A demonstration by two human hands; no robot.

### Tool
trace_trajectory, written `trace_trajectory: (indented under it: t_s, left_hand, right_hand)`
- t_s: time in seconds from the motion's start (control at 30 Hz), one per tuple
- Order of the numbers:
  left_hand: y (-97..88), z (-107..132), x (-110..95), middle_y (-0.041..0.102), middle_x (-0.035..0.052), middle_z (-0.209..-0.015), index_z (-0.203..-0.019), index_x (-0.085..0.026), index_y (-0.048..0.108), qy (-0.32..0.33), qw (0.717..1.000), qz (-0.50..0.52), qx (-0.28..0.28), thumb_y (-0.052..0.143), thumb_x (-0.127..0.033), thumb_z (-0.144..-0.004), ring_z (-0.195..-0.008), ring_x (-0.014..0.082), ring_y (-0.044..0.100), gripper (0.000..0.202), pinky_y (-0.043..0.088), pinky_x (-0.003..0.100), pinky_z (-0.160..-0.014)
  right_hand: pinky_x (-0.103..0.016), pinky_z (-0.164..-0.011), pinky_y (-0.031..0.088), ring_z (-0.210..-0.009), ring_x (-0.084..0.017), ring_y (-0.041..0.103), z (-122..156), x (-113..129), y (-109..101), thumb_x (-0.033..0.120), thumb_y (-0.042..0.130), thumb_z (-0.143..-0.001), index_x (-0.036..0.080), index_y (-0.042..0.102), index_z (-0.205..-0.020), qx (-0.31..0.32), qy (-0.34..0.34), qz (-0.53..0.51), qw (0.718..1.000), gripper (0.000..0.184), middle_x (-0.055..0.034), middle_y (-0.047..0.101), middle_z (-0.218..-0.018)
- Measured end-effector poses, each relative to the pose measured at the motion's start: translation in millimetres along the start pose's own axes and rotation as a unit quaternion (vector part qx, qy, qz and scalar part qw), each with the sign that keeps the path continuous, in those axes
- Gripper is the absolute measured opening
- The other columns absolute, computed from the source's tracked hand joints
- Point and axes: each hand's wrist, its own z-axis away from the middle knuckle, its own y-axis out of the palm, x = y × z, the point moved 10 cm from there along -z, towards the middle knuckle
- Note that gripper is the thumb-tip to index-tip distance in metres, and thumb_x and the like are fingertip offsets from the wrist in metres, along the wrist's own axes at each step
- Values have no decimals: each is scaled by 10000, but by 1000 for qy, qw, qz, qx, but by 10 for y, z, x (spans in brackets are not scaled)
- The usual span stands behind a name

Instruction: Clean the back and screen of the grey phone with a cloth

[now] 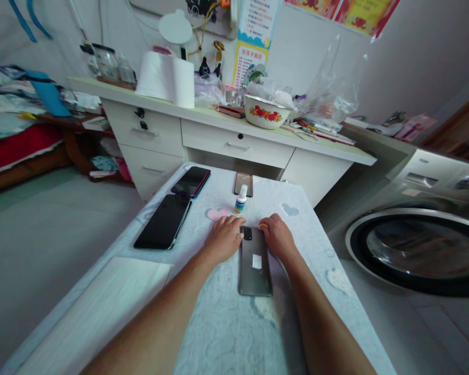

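A grey phone lies face down on the light patterned cloth of a low table, a white sticker on its back. My left hand rests at its top left corner, fingers bent against the edge by the camera lens. My right hand is curled at the top right corner, fingertips touching the phone's edge. Both hands hold the phone's far end between them. Just beyond the hands stands a small white spray bottle with a blue label.
A large black phone, a dark red-edged phone and a brownish phone lie further back on the table. A cluttered white desk with a flowered bowl stands behind. A washing machine is at the right.
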Motion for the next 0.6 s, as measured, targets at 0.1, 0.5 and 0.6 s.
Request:
trace_trajectory:
  t_s: [0.1,0.5,0.6]
  left_hand:
    - [-8,0,21,532,85,-1246,-1216,-197,476,-10,1000,-5,-12,504,-252,-861,-1186,237,442,360,344,401,-1031]
    - [-12,-4,54,506,93,-1222,-1173,-185,433,-25,999,-2,-35,535,-236,-841,-1199,230,424,351,334,397,-1048]
    - [-16,-2,54,507,94,-1219,-1174,-190,431,-27,999,0,-36,530,-229,-842,-1189,231,429,349,336,403,-1045]
  right_hand:
    - [-245,-812,384,-946,-174,549,-11,85,27,205,453,-936,198,695,-959,10,-17,4,1000,243,-78,569,-994]
    - [-260,-813,375,-998,-189,493,-59,386,120,200,453,-943,214,691,-998,12,-68,32,997,245,-76,557,-1022]
    - [-265,-812,375,-983,-193,488,-66,451,133,199,456,-942,221,692,-1005,3,-85,41,996,245,-75,560,-1027]
